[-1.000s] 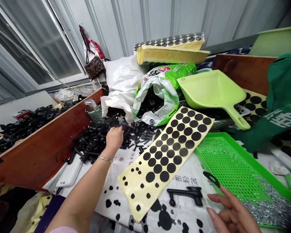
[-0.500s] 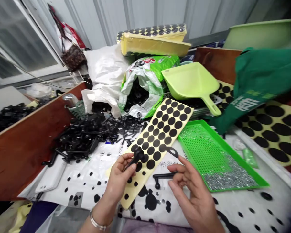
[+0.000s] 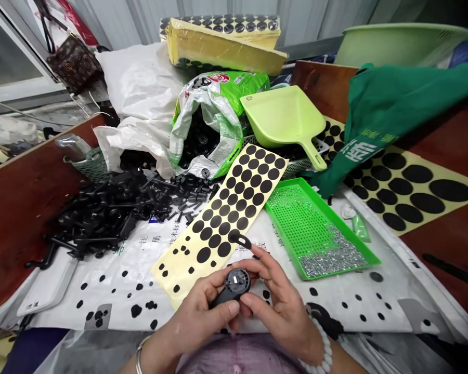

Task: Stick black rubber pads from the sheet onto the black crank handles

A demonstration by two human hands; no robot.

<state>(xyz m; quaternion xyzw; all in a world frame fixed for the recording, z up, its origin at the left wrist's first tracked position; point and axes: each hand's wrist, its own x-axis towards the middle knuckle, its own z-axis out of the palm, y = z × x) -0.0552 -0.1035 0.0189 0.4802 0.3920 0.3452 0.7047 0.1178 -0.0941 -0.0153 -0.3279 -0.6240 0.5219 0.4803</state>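
Low in front of me, both hands meet around a black plastic crank handle (image 3: 223, 297). Its round end faces up and shows a ribbed hollow with a small bright spot inside. My left hand (image 3: 203, 306) is closed on the arm of the handle, thumb on top. The thumb and fingers of my right hand (image 3: 275, 296) close on the round end from the other side. A small black oval loop (image 3: 246, 242) sits at my right index fingertip, over the sheet of round black stickers (image 3: 234, 205). My fingers hide the handle's far end.
A heap of black plastic parts (image 3: 97, 213) lies left. The green tray (image 3: 292, 234) with small metal pieces stands right. Behind are an opened bag of black parts (image 3: 234, 124), a light-green dustpan (image 3: 284, 114) and a green cloth bag (image 3: 378, 114). A wooden board (image 3: 31, 202) borders the left.
My hands have come together, lower and nearer my body. The round end now faces up between them. The second crank handle, earlier in my right hand, no longer shows clearly. The view has shifted.
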